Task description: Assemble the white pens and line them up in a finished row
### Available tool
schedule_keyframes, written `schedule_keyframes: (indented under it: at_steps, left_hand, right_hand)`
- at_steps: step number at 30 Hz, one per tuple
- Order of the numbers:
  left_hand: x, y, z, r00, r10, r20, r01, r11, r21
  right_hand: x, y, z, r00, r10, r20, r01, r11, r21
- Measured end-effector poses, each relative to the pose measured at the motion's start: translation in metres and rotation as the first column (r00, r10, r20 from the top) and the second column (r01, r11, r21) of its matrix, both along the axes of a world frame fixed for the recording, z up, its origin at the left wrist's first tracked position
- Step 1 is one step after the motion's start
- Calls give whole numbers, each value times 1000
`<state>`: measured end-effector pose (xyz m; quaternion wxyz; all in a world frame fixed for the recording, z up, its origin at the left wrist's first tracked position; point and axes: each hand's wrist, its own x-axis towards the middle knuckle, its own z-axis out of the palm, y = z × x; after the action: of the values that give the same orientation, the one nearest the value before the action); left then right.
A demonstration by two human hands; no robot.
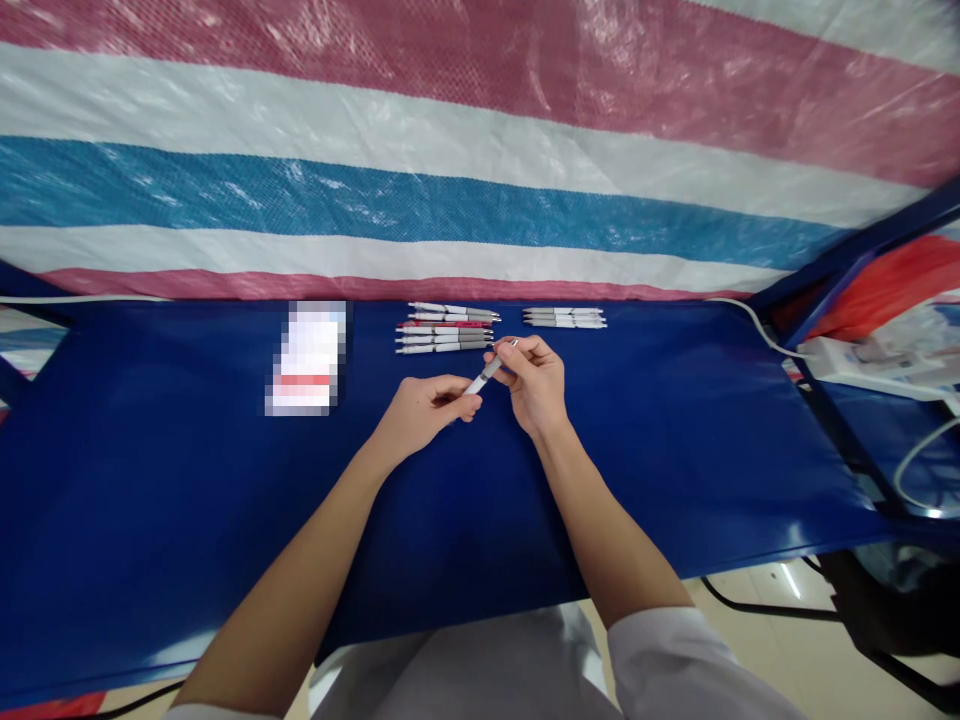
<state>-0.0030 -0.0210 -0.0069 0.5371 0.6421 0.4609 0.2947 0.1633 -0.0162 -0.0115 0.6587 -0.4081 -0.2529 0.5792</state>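
A white and grey pen [484, 376] is held at a slant between my two hands, above the blue table. The fingers of my left hand [431, 408] are closed on its lower white end. Around the upper grey end, near the metal tip, my right hand [537, 380] pinches with thumb and fingers. Just beyond the hands lies a group of pens [442, 337], several white and grey with a red one among them. Farther right rests a smaller group of similar pens [564, 318], side by side.
At the left of the blue table [225, 520] lies a blurred-out white rectangle [307, 355]. A striped plastic sheet [450, 130] hangs along the back edge. On the right, a white power strip [862, 365] with cables sits by the dark frame.
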Motion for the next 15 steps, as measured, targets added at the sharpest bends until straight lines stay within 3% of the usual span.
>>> schedule_keyframes:
  at_steps: [2,4,8,15]
  left_hand:
    - [1,0,-2,998,36,-45,-33,997,64]
    - [2,0,-2,999,32,-23,-31,998,47]
    - [1,-1,3,990,-42,138,63,985,-158]
    - [-4,-2,9,936,-92,340,236,880,-413]
  right_hand:
    - [-1,0,2,1000,-27,12,27,1000,7]
    - [-1,-1,3,999,-27,34,26,999,23]
    - [3,-1,2,997,37,74,-40,998,41]
    - [8,-3,-1,982,186,-5,-184,976,120]
